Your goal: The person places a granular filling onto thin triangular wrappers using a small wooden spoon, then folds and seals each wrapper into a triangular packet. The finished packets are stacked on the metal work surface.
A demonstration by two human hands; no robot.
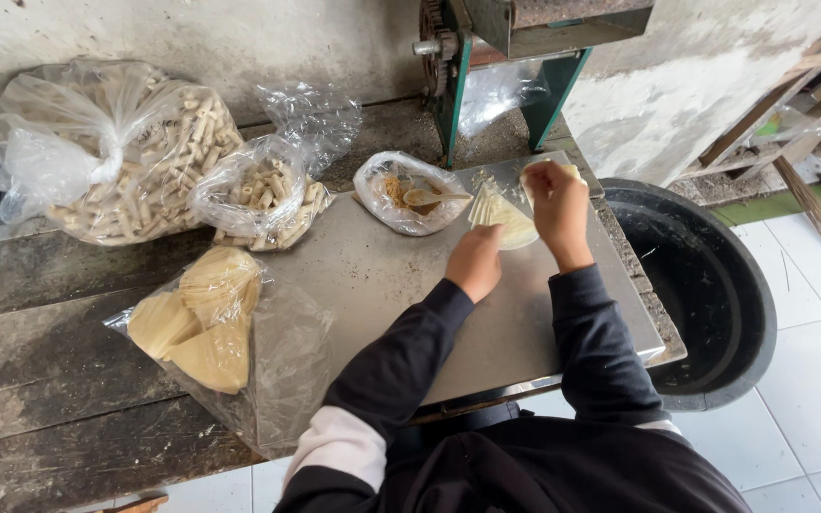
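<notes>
wrapper stack [498, 220]: laid flat on the metal sheet [372, 275], fanned out, point aimed toward the left hand
left hand [475, 261]: pressed on the stack, fingers curled
right hand [557, 198]: one wrapper [532, 171] pinched up, probably peeled off

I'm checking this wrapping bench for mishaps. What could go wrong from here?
The thin wrapper lies near the far edge of the metal sheet; lifted by the right hand while the left hand pins it, it might tear. The open filling bag sits close and could be knocked over. Anything sliding right may drop into the black tub.
</notes>
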